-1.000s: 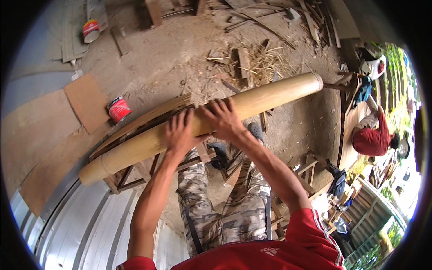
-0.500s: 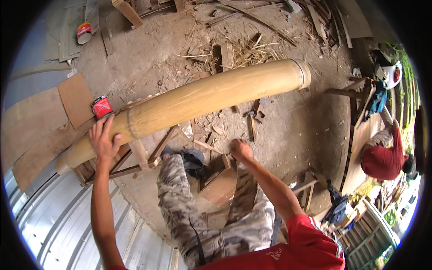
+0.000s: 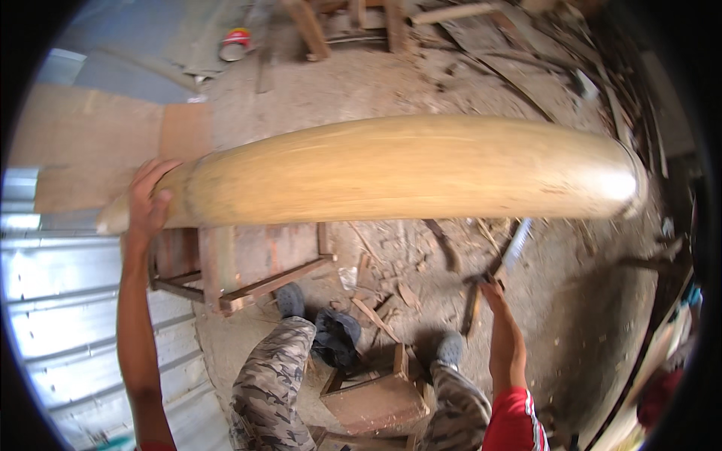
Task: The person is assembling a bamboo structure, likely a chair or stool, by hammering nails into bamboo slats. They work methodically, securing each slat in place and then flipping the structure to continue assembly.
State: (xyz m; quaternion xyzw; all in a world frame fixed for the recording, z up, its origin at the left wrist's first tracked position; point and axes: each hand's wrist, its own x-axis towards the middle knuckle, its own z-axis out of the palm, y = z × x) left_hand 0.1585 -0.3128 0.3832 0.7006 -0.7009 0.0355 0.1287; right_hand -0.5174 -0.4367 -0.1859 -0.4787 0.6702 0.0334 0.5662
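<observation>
A thick, pale yellow bamboo pole (image 3: 406, 169) stretches across the view in front of me. My left hand (image 3: 150, 197) grips it near its narrow left end, fingers curled over the top and thumb on the near side. Low beyond my right foot, my right hand (image 3: 492, 289) closes at the handle of a handsaw (image 3: 516, 246) whose blade points away from me. The fingers there are small and partly blurred. A hammer (image 3: 473, 312) with a wooden handle lies just left of that hand.
A wooden stand (image 3: 263, 282) is under the pole's left part. Between my feet are a dark cloth item (image 3: 336, 338) and a low wooden stool (image 3: 376, 406). Wood scraps litter the floor. A red-and-yellow can (image 3: 235, 45) lies far left; corrugated metal (image 3: 68, 301) borders the left.
My right hand has moved from near my knee down to the handsaw. My left hand stays on the pole. The view has shifted, and the pole now looks larger and more level.
</observation>
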